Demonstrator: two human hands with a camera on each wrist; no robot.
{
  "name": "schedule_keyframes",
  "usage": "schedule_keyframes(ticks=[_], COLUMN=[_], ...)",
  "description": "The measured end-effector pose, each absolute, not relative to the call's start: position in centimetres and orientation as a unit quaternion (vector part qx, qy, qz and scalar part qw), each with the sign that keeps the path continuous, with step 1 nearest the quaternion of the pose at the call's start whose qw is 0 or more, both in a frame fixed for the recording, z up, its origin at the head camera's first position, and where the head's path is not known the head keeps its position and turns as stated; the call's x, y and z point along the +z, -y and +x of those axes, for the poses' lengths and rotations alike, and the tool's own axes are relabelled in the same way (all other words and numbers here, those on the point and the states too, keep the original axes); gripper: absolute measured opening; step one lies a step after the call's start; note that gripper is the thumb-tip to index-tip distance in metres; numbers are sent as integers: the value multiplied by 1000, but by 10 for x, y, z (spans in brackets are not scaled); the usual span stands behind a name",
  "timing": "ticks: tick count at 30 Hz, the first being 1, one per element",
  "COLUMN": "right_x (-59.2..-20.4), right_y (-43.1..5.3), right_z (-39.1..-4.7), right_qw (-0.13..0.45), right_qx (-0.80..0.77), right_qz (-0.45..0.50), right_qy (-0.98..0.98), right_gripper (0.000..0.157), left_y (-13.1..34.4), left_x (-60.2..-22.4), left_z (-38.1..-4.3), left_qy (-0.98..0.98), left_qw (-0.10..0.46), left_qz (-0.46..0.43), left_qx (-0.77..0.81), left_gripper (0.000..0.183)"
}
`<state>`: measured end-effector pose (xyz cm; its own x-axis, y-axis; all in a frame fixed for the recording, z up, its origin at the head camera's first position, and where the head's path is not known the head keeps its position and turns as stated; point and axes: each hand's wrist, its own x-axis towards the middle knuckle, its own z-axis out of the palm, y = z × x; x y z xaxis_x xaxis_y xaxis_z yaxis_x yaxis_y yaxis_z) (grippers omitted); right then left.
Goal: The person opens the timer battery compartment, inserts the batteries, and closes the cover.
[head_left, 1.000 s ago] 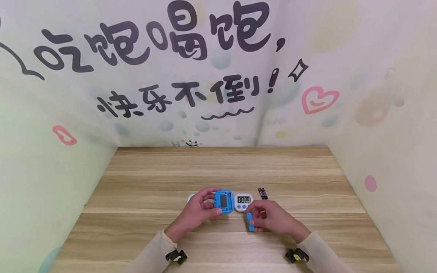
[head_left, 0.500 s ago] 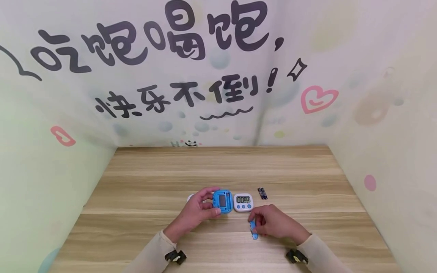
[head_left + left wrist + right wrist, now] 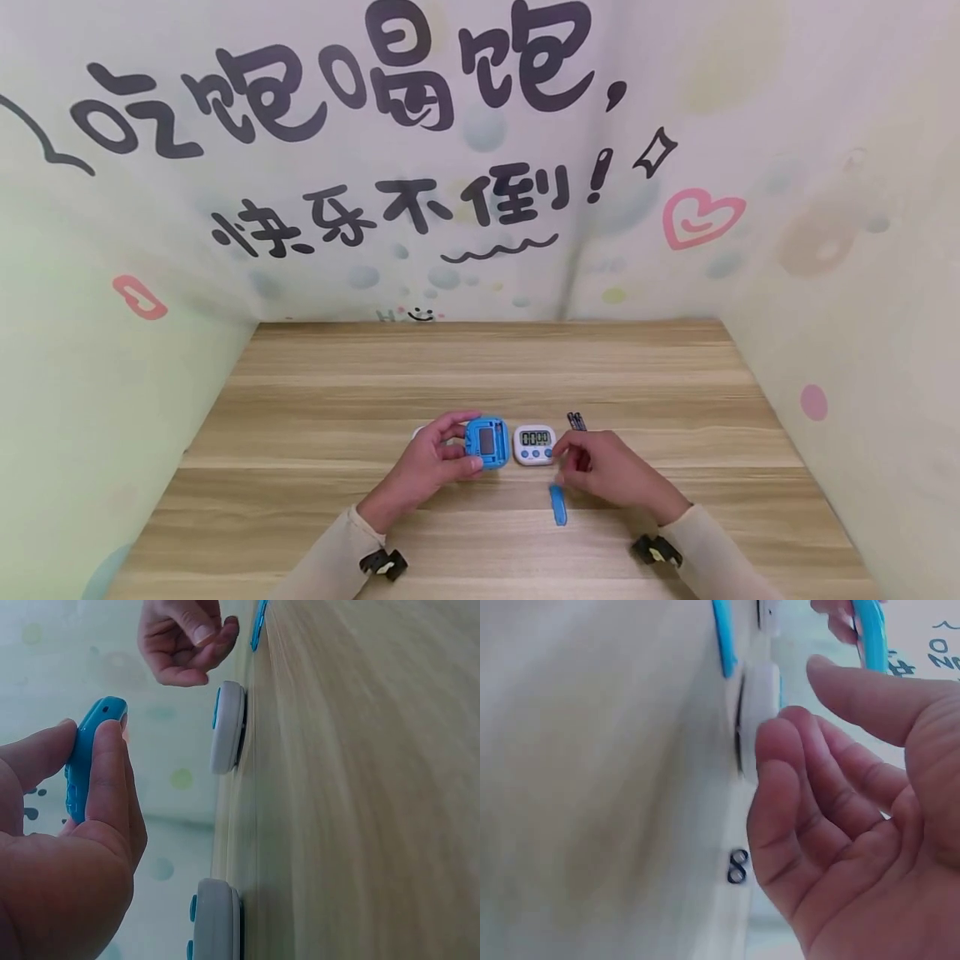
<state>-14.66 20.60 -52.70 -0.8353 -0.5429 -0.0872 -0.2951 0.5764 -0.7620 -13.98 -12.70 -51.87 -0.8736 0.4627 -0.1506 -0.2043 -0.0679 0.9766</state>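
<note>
My left hand (image 3: 429,462) grips a blue digital timer (image 3: 487,442) by its edge, thumb on one face and fingers on the other. Its back faces up and the battery compartment lies uncovered; in the left wrist view the blue timer (image 3: 91,754) shows edge-on, above the tabletop. A long blue battery cover (image 3: 558,505) lies on the table in front of my right hand (image 3: 609,468). That hand holds nothing, its fingers loosely bent, also plain in the right wrist view. Nearest to it stands a white timer (image 3: 535,445) with blue buttons, its display reading zeros.
Behind the right hand lie two dark AAA-size batteries (image 3: 575,420), side by side and partly hidden. Another white timer (image 3: 213,922) rests on the table beside the left hand, mostly covered in the head view. Printed walls enclose the wooden table (image 3: 480,367).
My right hand has set the blue battery cover down on the table, let it go and risen slightly away towards the batteries. The left hand keeps the blue timer almost still.
</note>
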Motion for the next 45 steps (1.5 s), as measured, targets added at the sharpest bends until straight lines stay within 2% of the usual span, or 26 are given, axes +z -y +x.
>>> schedule_keyframes(ticks=[6,12,20,25,29,39,45], right_x=[-520,-518,-528,-535,-541,-544,-537], right_y=[-216,-228,-244,-246,-246,-244,-243], right_z=[-163,-177,-191,-195,-198,-200,-199], right_qw=[83,28,74,93,92,86,86], right_qx=[-384,-353,-304,-290,-275,-270,-269], right_qz=[-235,-205,-188,-189,-203,-202,-194], right_qy=[-889,-912,-931,-934,-935,-938,-939], right_gripper=[21,31,52,59,58,43,43], left_y=[127,127,127,128,127,125,126], left_x=[-519,-518,-520,-521,-521,-522,-521], left_z=[-141,-138,-137,-138,-138,-138,-138], left_qy=[-649,-652,-650,-649,-649,-650,-647], left_qw=[227,225,228,230,230,230,230], left_qz=[102,107,107,107,111,105,107], left_qx=[719,716,717,717,716,716,719], left_gripper=[73,73,76,76,75,72,72])
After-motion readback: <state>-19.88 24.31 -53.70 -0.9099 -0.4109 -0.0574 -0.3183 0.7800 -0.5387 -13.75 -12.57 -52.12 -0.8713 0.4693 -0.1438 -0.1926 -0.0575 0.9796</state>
